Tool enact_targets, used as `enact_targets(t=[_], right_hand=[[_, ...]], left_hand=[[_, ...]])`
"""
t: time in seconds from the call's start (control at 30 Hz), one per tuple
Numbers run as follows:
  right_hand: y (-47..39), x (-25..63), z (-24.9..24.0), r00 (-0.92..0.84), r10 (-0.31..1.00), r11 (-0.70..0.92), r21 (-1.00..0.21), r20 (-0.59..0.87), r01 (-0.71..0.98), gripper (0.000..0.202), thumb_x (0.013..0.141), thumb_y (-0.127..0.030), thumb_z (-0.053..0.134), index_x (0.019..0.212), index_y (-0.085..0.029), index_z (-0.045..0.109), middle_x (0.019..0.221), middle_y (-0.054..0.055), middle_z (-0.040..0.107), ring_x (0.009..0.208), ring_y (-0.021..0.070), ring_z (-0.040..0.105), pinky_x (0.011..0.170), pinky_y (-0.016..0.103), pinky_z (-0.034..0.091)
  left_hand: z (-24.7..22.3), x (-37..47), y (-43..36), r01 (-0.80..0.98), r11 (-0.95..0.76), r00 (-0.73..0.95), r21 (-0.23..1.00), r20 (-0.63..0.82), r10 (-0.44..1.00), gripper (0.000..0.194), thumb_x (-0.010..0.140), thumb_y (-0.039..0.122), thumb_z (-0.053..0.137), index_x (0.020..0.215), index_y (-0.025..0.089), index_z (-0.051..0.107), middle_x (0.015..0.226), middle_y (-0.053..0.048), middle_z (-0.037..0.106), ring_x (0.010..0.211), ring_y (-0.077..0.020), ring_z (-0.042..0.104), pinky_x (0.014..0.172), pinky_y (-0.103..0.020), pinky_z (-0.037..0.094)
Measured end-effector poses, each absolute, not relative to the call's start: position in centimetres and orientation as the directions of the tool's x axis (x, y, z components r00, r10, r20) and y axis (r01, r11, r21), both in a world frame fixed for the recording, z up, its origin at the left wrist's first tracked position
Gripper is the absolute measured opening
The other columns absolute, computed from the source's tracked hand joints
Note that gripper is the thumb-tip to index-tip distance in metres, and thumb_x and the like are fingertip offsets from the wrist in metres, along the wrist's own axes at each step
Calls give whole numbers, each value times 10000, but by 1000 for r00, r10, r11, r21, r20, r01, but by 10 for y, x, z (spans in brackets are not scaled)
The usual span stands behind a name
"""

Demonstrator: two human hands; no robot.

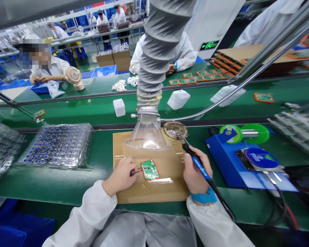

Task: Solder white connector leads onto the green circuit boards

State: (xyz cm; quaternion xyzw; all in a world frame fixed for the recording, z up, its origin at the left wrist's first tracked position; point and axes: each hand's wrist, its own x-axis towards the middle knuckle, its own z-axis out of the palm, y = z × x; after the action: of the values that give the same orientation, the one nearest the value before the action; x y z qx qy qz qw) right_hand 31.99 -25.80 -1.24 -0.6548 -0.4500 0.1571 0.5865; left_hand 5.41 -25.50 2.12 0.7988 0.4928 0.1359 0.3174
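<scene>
My left hand [122, 175] is closed on a small dark part with thin leads, which reaches to the left edge of a green circuit board [149, 170] with an orange rim. The board lies on a tan cardboard sheet [134, 195] below a clear funnel hood [148, 135]. In my right hand [197, 171] is a black and blue soldering iron [199, 164], its metal end over a round dish [175, 129] holding grey bits. A blue band circles my right wrist.
Stacked clear trays [58, 145] stand left. To the right are a blue stand [226, 161] with a green reel [257, 133] and cables. White containers [118, 107] and boards lie beyond on the green conveyor [92, 111]. Several people sit or stand further back.
</scene>
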Motion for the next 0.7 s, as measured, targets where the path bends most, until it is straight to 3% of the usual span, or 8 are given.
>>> enact_targets(t=[0.1, 0.2, 0.3, 0.37, 0.53, 0.7], right_hand=[[-265, 319, -6, 584, 779, 49, -951, 228, 306, 420, 893, -457, 690, 1209, -181, 696, 1013, 104, 735, 753, 208, 697, 740, 378, 566], [-279, 320, -3, 619, 755, 82, -969, 214, 234, 441, 896, -484, 694, 1207, -171, 690, 903, 74, 718, 689, 192, 675, 705, 362, 553], [-295, 322, -10, 626, 739, 104, -960, 249, 259, 444, 881, -493, 718, 1182, -167, 695, 925, 81, 719, 719, 197, 677, 739, 369, 546], [-303, 323, -16, 626, 747, 70, -963, 222, 259, 450, 863, -514, 732, 1148, -168, 702, 936, 88, 722, 731, 206, 680, 739, 371, 544], [-303, 323, -17, 622, 773, 1, -980, 127, 199, 507, 822, -590, 735, 1098, -166, 705, 852, 73, 719, 694, 213, 676, 697, 366, 542], [-300, 323, -11, 607, 791, -59, -978, 77, 201, 572, 785, -641, 728, 1102, -166, 703, 842, 71, 721, 689, 226, 676, 692, 377, 543]], left_hand=[[26, 44, -257, 638, -235, 451, 734, -109, 886, 109, 875, 185, 585, 768, 201, 575, 950, -43, 661, 949, -197, 579, 892, -336, 461], [30, 31, -251, 525, -13, 392, 851, -228, 891, 151, 925, 284, 532, 796, 207, 538, 881, -28, 687, 871, -175, 637, 817, -311, 500], [32, 15, -240, 282, 299, 316, 912, -383, 868, 214, 907, 379, 550, 793, 210, 484, 734, -2, 660, 704, -153, 665, 667, -274, 519], [33, 5, -229, 123, 403, 228, 907, -421, 878, 225, 859, 373, 599, 783, 209, 464, 696, 15, 631, 603, -134, 653, 569, -246, 504], [42, -8, -183, 71, 398, 40, 915, -401, 915, 192, 813, 268, 624, 749, 191, 460, 695, 16, 609, 550, -128, 686, 454, -189, 462], [49, 3, -112, 108, 386, 21, 916, -390, 921, 170, 847, 224, 611, 749, 171, 483, 636, -7, 630, 506, -138, 679, 441, -180, 431]])
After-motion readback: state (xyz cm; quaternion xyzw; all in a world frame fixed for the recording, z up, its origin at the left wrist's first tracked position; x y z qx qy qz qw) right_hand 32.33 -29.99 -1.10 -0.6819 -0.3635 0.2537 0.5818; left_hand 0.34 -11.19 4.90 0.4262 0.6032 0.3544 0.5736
